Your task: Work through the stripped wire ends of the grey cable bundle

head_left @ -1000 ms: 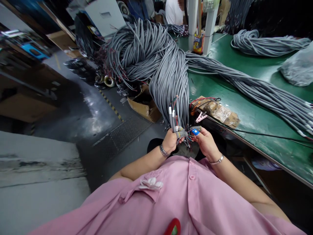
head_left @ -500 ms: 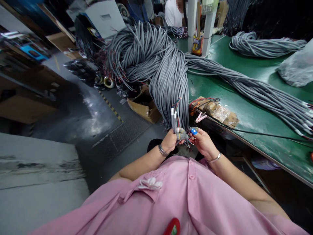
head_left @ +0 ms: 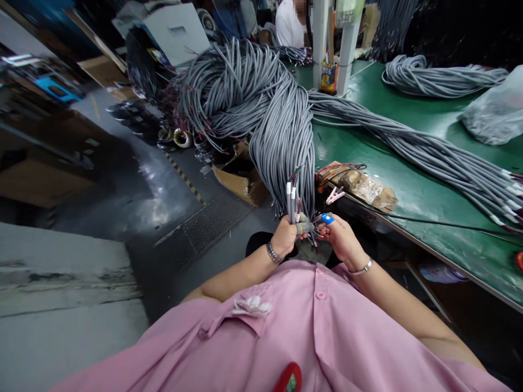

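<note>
My left hand is closed around several grey cables that stick up past the fingers, with white bands near their ends. A grey knitted finger cover is on its thumb. Close on the right, my right hand pinches at the thin coloured wire ends coming from the held cables. Its thumb wears a blue cover. Just which wires lie between these fingertips is too small to tell. Behind both hands hangs a thick bundle of grey cables over the table edge.
On the green table lie a long cable bundle, a coiled bundle and a plastic bag. A pink clip sits at its edge beside a taped block. Below is an open carton. A person is at the back.
My right hand has turned slightly, and its blue-covered thumb has shifted a little to the right. The left hand keeps its grip on the cables, almost unmoved.
</note>
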Demonstrator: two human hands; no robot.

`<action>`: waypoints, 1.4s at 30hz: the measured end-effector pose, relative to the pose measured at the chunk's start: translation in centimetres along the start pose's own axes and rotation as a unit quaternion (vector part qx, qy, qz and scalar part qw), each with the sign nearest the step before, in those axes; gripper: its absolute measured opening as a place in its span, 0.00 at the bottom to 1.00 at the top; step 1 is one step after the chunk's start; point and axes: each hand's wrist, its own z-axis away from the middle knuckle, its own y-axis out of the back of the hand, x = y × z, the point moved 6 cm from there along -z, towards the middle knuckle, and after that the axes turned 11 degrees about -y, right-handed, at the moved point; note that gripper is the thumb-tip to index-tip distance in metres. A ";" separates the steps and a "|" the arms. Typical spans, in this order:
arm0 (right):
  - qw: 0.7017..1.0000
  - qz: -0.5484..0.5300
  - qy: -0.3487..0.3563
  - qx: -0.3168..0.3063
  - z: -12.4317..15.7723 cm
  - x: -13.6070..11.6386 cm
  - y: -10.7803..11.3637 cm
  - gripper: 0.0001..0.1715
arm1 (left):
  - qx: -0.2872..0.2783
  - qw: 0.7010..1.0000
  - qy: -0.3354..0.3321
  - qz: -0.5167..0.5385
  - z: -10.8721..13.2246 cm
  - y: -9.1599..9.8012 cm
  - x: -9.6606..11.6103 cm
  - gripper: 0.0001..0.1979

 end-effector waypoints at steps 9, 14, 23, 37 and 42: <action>0.998 0.038 0.042 0.029 0.3 0.0 -0.1 0.12 | 0.035 0.999 -0.019 0.019 0.3 -0.1 0.6 0.14; 0.999 0.008 0.048 0.023 0.4 0.3 -0.2 0.13 | 0.052 0.998 -0.021 0.024 0.2 0.0 0.4 0.13; 0.999 -0.040 0.026 0.015 0.0 0.5 0.2 0.17 | 0.081 0.995 -0.014 0.049 0.0 0.2 0.4 0.13; 0.997 -0.045 0.063 -0.015 -0.3 -0.4 2.1 0.11 | 0.065 0.996 -0.012 0.053 -0.1 0.1 0.5 0.13; 0.997 -0.074 0.035 0.017 -2.1 -0.4 3.7 0.23 | 0.006 0.998 0.011 0.058 -0.4 -0.4 0.8 0.14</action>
